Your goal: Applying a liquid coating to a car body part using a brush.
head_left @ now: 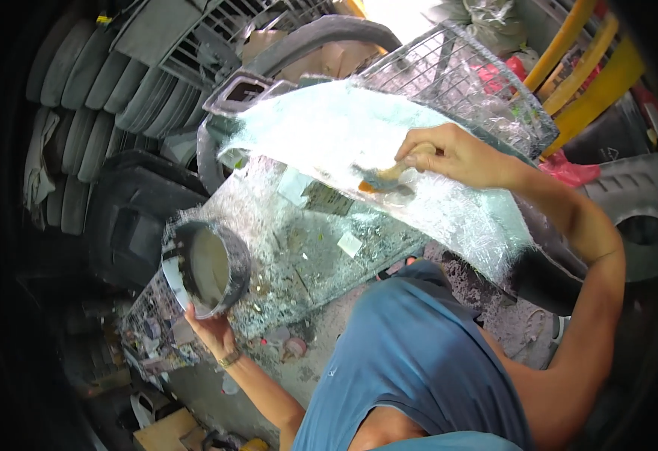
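My right hand (441,154) grips a brush (385,179) with a pale handle, its orange-tinged head against a large white fibreglass mat (314,120). The mat lies over a long curved piece resting above a grimy, fibre-strewn worktop (306,255). My left hand (207,325) holds a crusted round bucket (205,267) from below at the worktop's left; pale tan liquid shows inside. A small white square (349,244) and torn card or paper (325,197) lie on the worktop.
Stacked tyres (88,143) and a black plastic bin (126,214) stand at left. A wire cage (460,75), yellow curved bars (584,113), red plastic (569,169) and grey moulded parts (629,195) crowd the back and right. Cardboard (160,432) lies at lower left.
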A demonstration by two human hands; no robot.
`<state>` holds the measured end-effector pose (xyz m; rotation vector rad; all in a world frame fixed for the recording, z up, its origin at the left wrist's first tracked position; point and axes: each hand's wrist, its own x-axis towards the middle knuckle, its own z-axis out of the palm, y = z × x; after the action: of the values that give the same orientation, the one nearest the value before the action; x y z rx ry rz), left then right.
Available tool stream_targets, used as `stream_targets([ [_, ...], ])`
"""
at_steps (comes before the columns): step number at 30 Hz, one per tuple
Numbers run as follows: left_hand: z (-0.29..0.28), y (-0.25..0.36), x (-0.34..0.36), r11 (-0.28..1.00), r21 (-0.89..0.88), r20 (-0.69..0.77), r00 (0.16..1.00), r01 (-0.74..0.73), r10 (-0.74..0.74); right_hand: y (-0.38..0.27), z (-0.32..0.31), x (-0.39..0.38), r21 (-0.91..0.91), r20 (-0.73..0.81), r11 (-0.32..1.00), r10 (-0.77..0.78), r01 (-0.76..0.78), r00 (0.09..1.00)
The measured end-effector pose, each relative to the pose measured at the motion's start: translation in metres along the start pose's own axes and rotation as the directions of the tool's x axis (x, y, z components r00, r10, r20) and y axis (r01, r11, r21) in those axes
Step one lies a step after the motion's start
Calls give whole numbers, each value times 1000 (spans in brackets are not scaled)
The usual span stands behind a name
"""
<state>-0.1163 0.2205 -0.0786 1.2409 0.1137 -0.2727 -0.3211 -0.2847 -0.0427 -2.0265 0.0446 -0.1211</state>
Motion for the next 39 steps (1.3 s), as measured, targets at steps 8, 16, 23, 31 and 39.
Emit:
stream_targets([
  [8,-36,-39,-21,999,20,95,995,38,-40,-57,-53,10,139,-415,988,114,-60,903],
  [16,-25,-83,-9,984,161,310,943,71,-118,-97,-12,-50,471,-590,878,240,87,771],
  [23,-2,-102,-47,934,331,534,789,134,-302,-118,158,-129,512,-723,823,257,246,641],
  [31,37,-176,-113,851,518,758,415,84,-503,-111,310,-281,617,-769,778,565,118,299],
  [39,72,-219,-244,816,574,803,149,64,-577,-131,373,-416,590,-807,807,590,-17,21],
])
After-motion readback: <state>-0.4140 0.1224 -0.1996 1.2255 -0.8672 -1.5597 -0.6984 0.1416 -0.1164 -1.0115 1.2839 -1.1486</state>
